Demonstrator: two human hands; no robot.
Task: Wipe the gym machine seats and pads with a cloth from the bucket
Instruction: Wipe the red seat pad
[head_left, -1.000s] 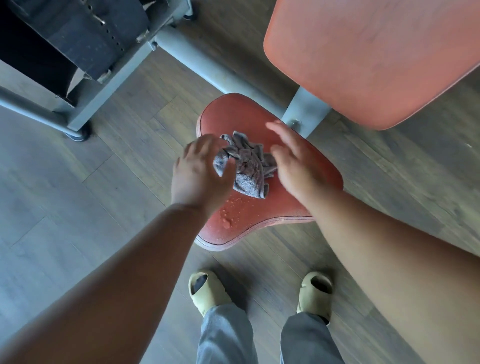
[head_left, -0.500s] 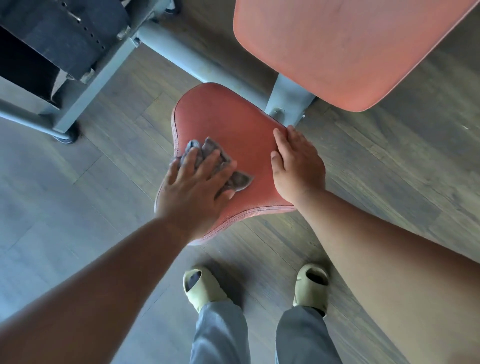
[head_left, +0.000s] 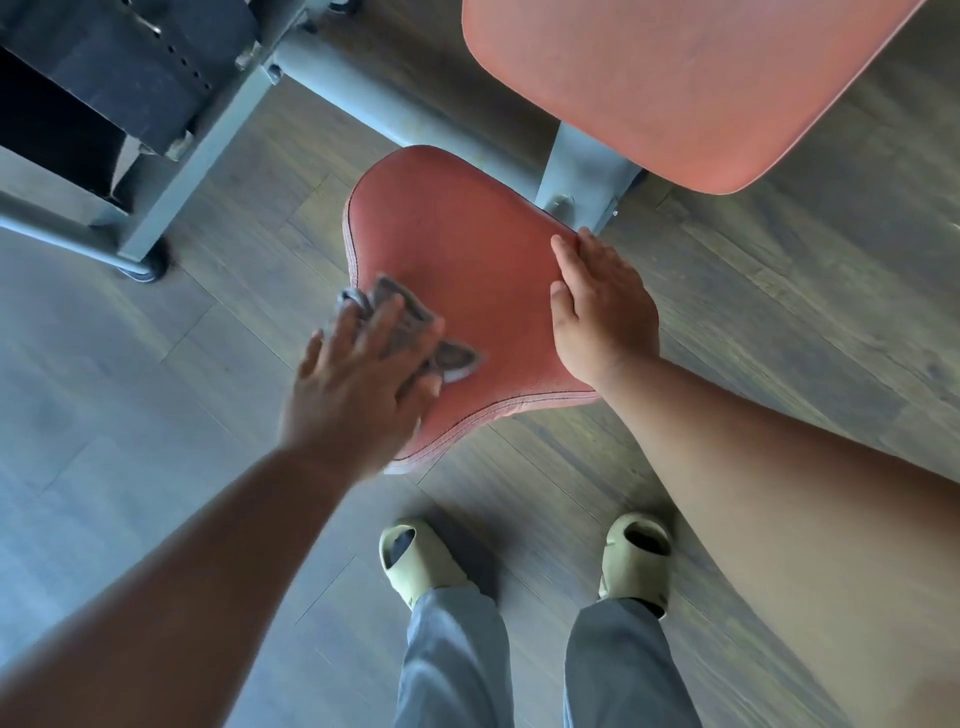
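Note:
A red padded gym seat (head_left: 467, 249) sits low in the middle of the view. My left hand (head_left: 358, 384) lies flat on a grey cloth (head_left: 410, 327) and presses it onto the seat's left front part, fingers spread over the cloth. My right hand (head_left: 597, 306) rests flat on the seat's right edge, fingers together, holding nothing. A larger red back pad (head_left: 675, 83) hangs above the seat at the upper right. No bucket is in view.
The machine's grey steel frame (head_left: 363, 98) runs behind the seat, with a post (head_left: 582, 161) under the back pad. A black weight stack (head_left: 119, 67) stands at the upper left. My feet in pale slides (head_left: 415, 561) stand on the wood floor (head_left: 805, 291) below the seat.
My left hand took the cloth from a loose bunch at the seat's middle, flattened it and slid it to the seat's left front. My right hand moved from beside the cloth to the seat's right edge.

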